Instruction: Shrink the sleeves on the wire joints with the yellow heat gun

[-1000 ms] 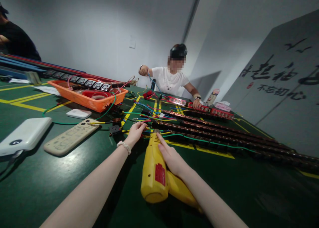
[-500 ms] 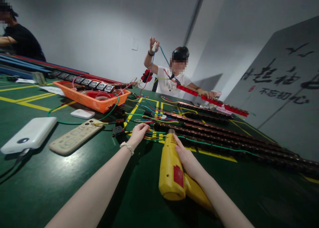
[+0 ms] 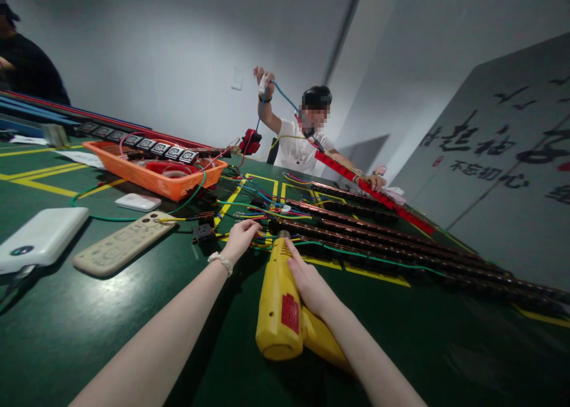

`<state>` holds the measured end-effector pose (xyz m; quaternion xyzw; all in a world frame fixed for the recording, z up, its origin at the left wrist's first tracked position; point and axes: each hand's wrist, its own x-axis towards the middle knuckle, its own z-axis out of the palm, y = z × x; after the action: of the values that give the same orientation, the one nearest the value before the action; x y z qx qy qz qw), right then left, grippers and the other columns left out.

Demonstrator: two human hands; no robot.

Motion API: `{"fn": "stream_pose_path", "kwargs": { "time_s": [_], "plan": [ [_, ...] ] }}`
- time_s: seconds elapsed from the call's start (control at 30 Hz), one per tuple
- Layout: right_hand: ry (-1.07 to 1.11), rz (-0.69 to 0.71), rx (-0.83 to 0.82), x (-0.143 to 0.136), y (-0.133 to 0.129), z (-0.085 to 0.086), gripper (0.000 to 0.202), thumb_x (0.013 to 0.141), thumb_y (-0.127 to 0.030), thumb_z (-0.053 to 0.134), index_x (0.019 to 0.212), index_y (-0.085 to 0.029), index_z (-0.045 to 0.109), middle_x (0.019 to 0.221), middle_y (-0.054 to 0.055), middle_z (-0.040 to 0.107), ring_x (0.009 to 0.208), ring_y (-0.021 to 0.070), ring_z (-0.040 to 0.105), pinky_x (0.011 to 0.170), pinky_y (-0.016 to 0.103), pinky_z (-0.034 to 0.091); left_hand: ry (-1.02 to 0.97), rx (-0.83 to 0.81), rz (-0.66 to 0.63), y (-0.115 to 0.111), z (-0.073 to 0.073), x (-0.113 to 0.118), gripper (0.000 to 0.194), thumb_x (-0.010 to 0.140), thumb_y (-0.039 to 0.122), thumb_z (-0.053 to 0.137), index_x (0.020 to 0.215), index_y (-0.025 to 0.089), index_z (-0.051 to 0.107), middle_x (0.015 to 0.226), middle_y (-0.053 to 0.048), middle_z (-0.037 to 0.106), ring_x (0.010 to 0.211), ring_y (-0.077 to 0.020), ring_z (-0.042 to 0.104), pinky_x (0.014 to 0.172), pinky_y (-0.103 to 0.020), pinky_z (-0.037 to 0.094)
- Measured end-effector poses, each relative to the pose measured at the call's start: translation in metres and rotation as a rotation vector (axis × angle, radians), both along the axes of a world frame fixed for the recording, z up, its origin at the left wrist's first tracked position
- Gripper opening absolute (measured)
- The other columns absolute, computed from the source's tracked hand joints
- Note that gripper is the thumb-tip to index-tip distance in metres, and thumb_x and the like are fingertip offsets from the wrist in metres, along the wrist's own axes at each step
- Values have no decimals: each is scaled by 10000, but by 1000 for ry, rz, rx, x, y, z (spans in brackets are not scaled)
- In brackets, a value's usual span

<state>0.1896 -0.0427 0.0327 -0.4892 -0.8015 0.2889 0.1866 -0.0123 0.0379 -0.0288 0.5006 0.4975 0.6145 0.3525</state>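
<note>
My right hand (image 3: 312, 285) is closed around a yellow heat gun (image 3: 276, 318) with a red label. Its metal nozzle points away from me, at the wired ends of long dark strips (image 3: 356, 241). Just left of the nozzle, my left hand (image 3: 243, 239) has its thumb and fingers pinched together at a bundle of thin coloured wires (image 3: 262, 241); the exact wire between the fingertips is hard to make out. A green wire (image 3: 365, 254) runs along the nearest strip. A small black connector block (image 3: 203, 234) lies left of my left hand.
An orange basket (image 3: 167, 187) with parts stands back left. Nearer lie a phone (image 3: 120, 247), a white power bank (image 3: 42, 238) and a small white case (image 3: 138, 202). Across the table a co-worker (image 3: 298, 146) holds a blue wire and a red strip (image 3: 374, 190). Another person sits far left.
The heat gun and my right hand have shifted left, bringing the nozzle closer to my left hand. My left hand keeps its pinch at the wires. The whole view has turned slightly.
</note>
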Motion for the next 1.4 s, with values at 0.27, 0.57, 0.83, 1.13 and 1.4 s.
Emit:
{"fn": "stream_pose_path", "kwargs": {
  "time_s": [0.27, 0.57, 0.83, 1.13, 1.4],
  "plan": [
    [-90, 50, 36, -27, -5, 2, 567, 897, -549, 136, 1411, -312, 100, 1224, 104, 530, 1095, 265, 511, 875, 402, 369, 78, -31, 31, -5, 5, 0, 275, 700, 378, 516, 755, 141, 644, 744, -49, 671, 682, -164, 602, 574, -229, 428],
    [-139, 103, 40, -37, -8, 7, 611, 885, -572, 85, 1418, -273, 85, 1067, 149, 601, 949, 282, 580, 788, 388, 400, 160, 2, 11, -1, -1, -4, 313, 717, 406, 489, 765, 134, 637, 752, -39, 652, 734, -167, 576, 683, -249, 431],
    [-141, 83, -13, -31, -8, 7, 643, 871, -602, 96, 1417, -264, 113, 1058, 126, 596, 963, 268, 565, 819, 379, 374, 156, 33, 2, 2, -6, -4, 217, 721, 293, 488, 800, 151, 631, 815, -53, 662, 752, -159, 598, 680, -249, 455],
    [7, 32, -86, 6, -4, 3, 582, 888, -559, 195, 1409, -304, 136, 1236, 61, 525, 1083, 234, 517, 915, 364, 325, 147, 15, -47, 0, -3, -3, 210, 728, 237, 470, 853, 146, 612, 805, -72, 686, 777, -180, 635, 671, -262, 459],
    [-1, -57, -92, 30, -4, 2, 596, 885, -555, 211, 1412, -283, 145, 1182, 69, 562, 993, 226, 566, 887, 356, 350, 170, 34, -8, -1, -4, -6, 224, 691, 193, 455, 816, 151, 637, 851, -58, 677, 762, -155, 612, 666, -242, 455]
  ]
}}
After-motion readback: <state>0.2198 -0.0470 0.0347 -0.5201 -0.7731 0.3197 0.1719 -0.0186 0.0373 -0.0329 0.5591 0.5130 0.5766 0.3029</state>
